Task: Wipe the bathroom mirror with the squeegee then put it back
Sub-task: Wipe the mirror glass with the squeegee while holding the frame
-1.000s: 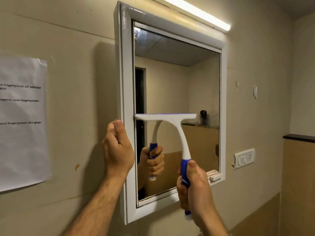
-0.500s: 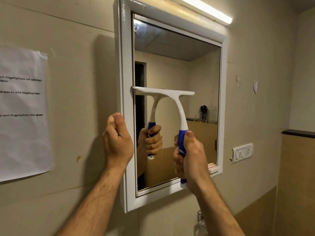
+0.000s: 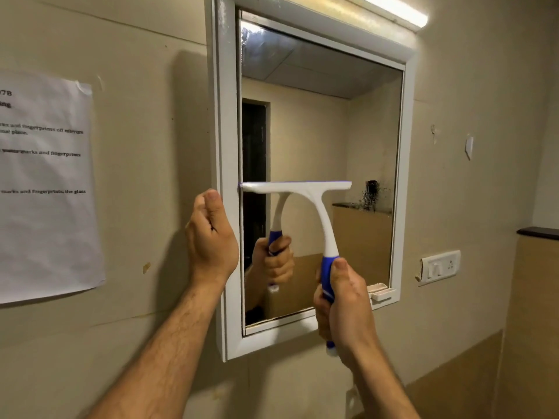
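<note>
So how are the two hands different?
The right hand grips the squeegee by its blue handle; the left hand holds no tool and rests at the mirror's white frame. The left hand is higher, the right hand lower, near the bottom edge. Both are bare.

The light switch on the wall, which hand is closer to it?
Right. The right hand grips the squeegee nearer the light switch; the left hand holds the mirror frame, farther away.

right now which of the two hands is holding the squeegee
The right hand, wrapped round the blue handle of the squeegee. The left hand only holds the mirror frame's left edge.
</note>
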Available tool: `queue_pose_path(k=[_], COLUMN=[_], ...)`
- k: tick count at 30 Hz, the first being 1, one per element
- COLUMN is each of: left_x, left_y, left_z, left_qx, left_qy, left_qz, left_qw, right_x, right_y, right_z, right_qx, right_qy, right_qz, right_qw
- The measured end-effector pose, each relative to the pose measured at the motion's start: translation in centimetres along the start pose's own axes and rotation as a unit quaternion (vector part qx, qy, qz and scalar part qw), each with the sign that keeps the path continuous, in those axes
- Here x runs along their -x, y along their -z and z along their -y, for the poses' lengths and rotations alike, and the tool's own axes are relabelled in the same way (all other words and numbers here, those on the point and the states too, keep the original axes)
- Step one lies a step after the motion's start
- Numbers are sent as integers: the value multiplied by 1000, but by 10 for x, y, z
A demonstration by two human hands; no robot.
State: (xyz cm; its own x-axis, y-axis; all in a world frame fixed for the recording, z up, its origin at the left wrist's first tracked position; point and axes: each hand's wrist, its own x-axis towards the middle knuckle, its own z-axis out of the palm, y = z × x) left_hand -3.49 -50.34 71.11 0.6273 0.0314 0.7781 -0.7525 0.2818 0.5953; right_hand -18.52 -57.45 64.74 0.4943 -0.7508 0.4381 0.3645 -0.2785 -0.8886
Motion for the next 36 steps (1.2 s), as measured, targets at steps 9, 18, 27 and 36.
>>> queue_pose_path(k=[9, 18, 27, 36], left_x=[4, 47, 69, 69], left_y=[0, 6, 14, 15], left_z=[-3, 22, 42, 49], left_qx=[-4, -84, -62, -38], left_qy=[33, 69, 56, 31], left_qz=[0, -33, -37, -50], left_qw=[999, 994, 996, 998], right_x=[40, 14, 56, 44], right_y=[11, 16, 17, 22], right_z=[-40, -12, -67, -57], right_qx=[-10, 6, -29, 1], right_qy=[-87, -37, -117, -69], right_qz=[1, 22, 9, 4], right_qw=[996, 999, 993, 998])
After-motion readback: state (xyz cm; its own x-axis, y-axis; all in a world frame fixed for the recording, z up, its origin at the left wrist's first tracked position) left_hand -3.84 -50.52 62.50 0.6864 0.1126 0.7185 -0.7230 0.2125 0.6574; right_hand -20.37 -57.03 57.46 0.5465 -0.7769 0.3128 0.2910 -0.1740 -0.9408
